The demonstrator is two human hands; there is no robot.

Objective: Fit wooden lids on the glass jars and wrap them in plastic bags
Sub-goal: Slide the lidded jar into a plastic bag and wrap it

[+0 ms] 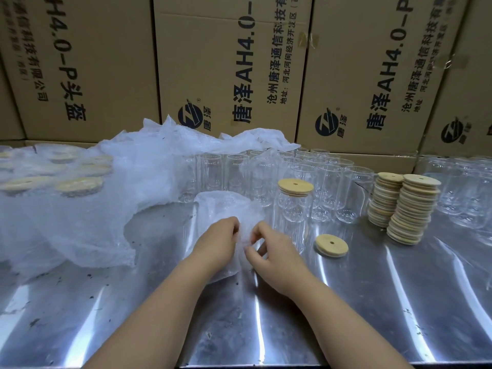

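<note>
Clear plastic bag point(226, 209), just left of the lidded glass jar point(294, 206) on the tabletop point(372, 302), is pinched by curled fingers point(232, 226) of left hand point(218, 243) and right hand point(274, 251); loose wooden lid point(332, 245) is noted just right of that jar.

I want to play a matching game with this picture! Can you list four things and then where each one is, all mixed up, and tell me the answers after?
Things:
1. plastic bag
2. single wooden lid
3. lid stacks
4. cardboard boxes

Places:
A. lying flat, alone, on the metal table
B. standing behind the glass jars
C. pinched by the left hand and right hand
D. piled high towards the table's right side

Pairs: 1-C, 2-A, 3-D, 4-B.
</note>
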